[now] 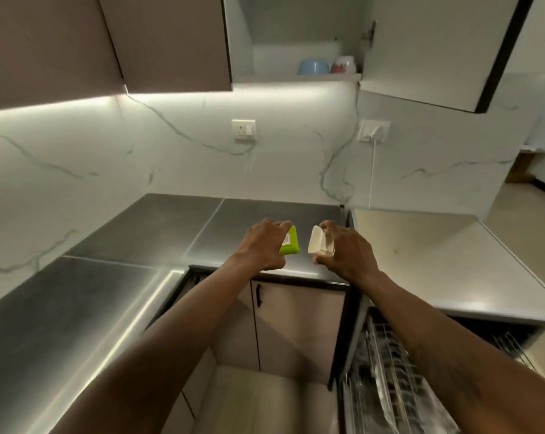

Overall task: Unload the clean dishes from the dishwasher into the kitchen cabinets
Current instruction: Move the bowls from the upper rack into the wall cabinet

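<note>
Dishwasher (377, 364) stands open at the lower right, its wire rack pulled out under the pale countertop (437, 258). What lies in the rack is too blurred to name. A dark steel countertop (139, 233) runs along the marbled wall and turns the corner at the left.

Above it, the upper cabinet (296, 42) is open, its door (437, 48) swung out to the right. Both arms reach forward over the front edge of the dark counter.

The left hand (261, 245) grips a lime-green box (291, 247), fingers curled over its top edge. The right hand (346, 252) holds a small clear container with a cream lid (316, 245), with the fingers on its upper end and the thumb below. The two items are tilted, faces turned toward each other, close together but apart, well below the open shelf.

On that shelf a blue bowl (312, 67) sits upside down, just beside a white cup with red markings (344, 64). A wall socket (243, 129) is on the wall below the cabinet.
</note>
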`<move>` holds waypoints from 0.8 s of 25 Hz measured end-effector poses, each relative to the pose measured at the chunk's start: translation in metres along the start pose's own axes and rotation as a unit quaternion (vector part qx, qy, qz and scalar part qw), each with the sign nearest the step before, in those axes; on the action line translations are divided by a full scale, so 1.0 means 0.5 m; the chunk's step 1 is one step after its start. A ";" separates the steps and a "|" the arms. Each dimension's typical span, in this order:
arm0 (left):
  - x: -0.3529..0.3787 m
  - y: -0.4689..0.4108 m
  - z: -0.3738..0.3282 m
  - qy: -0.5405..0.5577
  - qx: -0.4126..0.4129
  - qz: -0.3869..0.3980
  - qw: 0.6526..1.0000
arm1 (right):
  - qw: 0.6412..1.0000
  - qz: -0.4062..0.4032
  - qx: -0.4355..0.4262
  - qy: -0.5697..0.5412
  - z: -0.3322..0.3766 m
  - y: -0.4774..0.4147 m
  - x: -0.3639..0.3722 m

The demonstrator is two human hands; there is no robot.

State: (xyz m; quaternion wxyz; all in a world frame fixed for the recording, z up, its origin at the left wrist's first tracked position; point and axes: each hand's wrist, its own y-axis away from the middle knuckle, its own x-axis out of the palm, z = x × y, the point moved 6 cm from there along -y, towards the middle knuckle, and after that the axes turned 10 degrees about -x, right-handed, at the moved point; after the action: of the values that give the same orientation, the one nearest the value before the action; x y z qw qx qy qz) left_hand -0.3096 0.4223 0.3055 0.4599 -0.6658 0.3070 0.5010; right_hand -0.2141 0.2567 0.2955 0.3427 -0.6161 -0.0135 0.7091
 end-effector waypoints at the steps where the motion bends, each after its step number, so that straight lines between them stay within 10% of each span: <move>1: -0.021 -0.030 0.024 -0.004 -0.005 -0.009 1.000 | 1.000 -0.014 -0.013 -0.003 0.011 -0.043 -0.003; 20: -0.308 -0.619 0.376 -0.002 -0.026 -0.127 0.992 | 0.971 -0.200 -0.128 -0.015 0.047 -0.766 -0.118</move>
State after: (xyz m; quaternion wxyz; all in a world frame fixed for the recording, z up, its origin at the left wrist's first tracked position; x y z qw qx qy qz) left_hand -0.1603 0.7074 0.5322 0.5025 -0.7104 0.2058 0.4477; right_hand -0.0549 0.5294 0.5210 0.3954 -0.6293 -0.2319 0.6275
